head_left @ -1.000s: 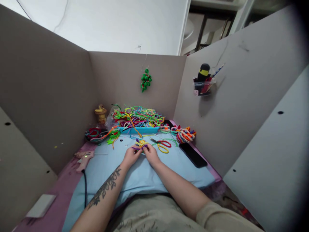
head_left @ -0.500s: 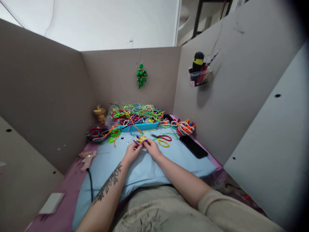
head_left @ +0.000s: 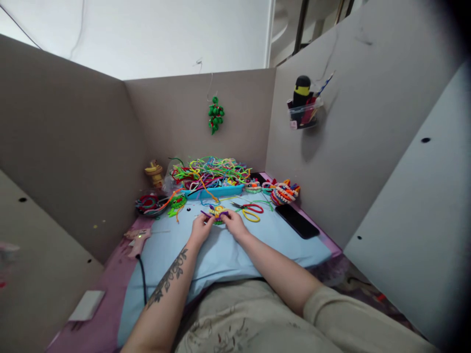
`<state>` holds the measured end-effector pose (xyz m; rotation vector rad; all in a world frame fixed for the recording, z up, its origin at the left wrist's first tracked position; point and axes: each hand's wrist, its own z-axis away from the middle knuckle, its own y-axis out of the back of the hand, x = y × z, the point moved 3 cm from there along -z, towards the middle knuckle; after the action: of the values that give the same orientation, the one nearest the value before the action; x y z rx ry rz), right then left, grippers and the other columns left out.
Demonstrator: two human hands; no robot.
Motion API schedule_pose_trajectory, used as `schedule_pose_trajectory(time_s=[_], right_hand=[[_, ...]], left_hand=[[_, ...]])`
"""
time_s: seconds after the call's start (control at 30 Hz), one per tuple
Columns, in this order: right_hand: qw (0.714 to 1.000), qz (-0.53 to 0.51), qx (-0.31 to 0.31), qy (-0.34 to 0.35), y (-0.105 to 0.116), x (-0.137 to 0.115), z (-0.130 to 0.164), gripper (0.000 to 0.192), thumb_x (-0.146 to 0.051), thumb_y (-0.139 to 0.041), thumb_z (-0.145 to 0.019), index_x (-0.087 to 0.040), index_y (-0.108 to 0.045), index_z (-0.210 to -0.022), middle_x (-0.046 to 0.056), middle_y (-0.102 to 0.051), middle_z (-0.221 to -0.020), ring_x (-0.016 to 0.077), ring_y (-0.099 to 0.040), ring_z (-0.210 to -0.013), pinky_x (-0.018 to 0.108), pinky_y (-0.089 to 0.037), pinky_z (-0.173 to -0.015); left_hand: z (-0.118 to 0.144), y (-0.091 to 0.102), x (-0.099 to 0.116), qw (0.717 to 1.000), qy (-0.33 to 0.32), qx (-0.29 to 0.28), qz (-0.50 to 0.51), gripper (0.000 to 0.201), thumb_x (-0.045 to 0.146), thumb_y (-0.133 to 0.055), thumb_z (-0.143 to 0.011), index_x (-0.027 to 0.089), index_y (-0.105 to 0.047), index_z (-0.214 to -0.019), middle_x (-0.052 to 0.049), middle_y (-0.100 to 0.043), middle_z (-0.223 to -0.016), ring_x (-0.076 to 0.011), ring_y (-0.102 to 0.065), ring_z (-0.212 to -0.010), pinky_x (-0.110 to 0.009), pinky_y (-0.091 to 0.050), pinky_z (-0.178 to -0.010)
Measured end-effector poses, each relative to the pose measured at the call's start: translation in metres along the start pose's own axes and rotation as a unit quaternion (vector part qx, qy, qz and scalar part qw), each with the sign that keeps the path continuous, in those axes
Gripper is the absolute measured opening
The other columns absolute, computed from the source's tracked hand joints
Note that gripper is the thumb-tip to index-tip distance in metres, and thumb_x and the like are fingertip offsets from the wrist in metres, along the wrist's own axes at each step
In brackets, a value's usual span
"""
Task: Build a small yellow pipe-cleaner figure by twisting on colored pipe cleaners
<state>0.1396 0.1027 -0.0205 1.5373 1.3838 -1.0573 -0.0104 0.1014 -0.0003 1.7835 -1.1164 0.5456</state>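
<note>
A small yellow, purple and green knotted-cord figure is between my hands over the blue cloth. My left hand is closed at its left side, fingertips pinched by a purple cord that sticks out to the left. On the other side, my right hand pinches the purple part of the figure. The fingers hide the exact grip. Scissors with one red and one yellow handle lie just right of my right hand, blades toward the figure.
Behind the hands sits a blue tray heaped with colourful cords. A green knotted figure and a pink glue gun lie left. At right are a black phone and an orange-white knotted piece. Grey panels enclose the table.
My hands are slightly farther apart, and more of the yellow figure shows between them. The purple cord end extends a little farther left. The view has shifted slightly.
</note>
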Motion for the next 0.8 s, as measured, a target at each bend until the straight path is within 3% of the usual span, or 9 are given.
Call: schedule_pose_trajectory(time_s=[0.27, 0.5, 0.63, 0.7, 0.8], right_hand=[[0.999, 0.033, -0.016, 0.019, -0.002, 0.000, 0.002, 0.012, -0.027, -0.056, -0.069, -0.016, -0.062, -0.069, -0.001, -0.060, -0.064, 0.0136, -0.052, -0.062, 0.025, -0.040, -0.060], [0.999, 0.011, -0.025, 0.038, -0.004, -0.005, 0.005, 0.015, -0.028, -0.053, -0.074, -0.017, -0.063, -0.078, 0.001, -0.062, -0.072, 0.0159, -0.056, -0.071, 0.028, -0.043, -0.068], [0.999, -0.034, -0.032, 0.028, -0.006, -0.006, 0.006, 0.018, -0.030, -0.052, -0.075, -0.019, -0.064, -0.082, 0.003, -0.063, -0.079, 0.0175, -0.057, -0.073, 0.028, -0.045, -0.064], [0.997, -0.056, -0.023, 0.037, -0.006, -0.008, 0.006, 0.020, -0.032, -0.053, -0.075, -0.019, -0.065, -0.084, 0.003, -0.064, -0.080, 0.0181, -0.057, -0.073, 0.029, -0.044, -0.064], [0.997, -0.065, -0.024, 0.024, -0.006, -0.010, 0.005, 0.021, -0.037, -0.056, -0.074, -0.019, -0.066, -0.077, 0.002, -0.063, -0.069, 0.0178, -0.055, -0.065, 0.028, -0.042, -0.059]], left_hand=[[0.001, 0.002, 0.006, 1.000, 0.009, -0.004, 0.004, 0.022, 0.034, -0.055, -0.075, 0.014, -0.063, -0.070, -0.002, -0.060, -0.064, -0.0133, -0.054, -0.062, -0.023, -0.042, -0.058], [0.004, -0.002, 0.010, 0.998, 0.010, -0.047, 0.048, 0.021, 0.030, -0.057, -0.073, 0.014, -0.064, -0.084, -0.007, -0.066, -0.081, -0.0154, -0.059, -0.070, -0.025, -0.046, -0.061], [0.002, -0.002, 0.005, 0.998, 0.034, -0.034, 0.039, 0.021, 0.030, -0.056, -0.074, 0.014, -0.062, -0.086, -0.008, -0.065, -0.083, -0.0161, -0.059, -0.069, -0.027, -0.046, -0.062], [0.003, 0.005, 0.005, 0.999, 0.036, 0.015, 0.020, 0.034, 0.031, -0.056, -0.074, 0.015, -0.055, -0.104, -0.011, -0.061, -0.101, -0.0163, -0.059, -0.071, -0.029, -0.047, -0.061], [0.007, 0.024, 0.010, 0.981, 0.005, 0.187, -0.047, 0.058, 0.032, -0.054, -0.077, 0.017, -0.032, -0.129, -0.017, -0.044, -0.125, -0.0225, -0.054, -0.099, -0.037, -0.045, -0.080]])
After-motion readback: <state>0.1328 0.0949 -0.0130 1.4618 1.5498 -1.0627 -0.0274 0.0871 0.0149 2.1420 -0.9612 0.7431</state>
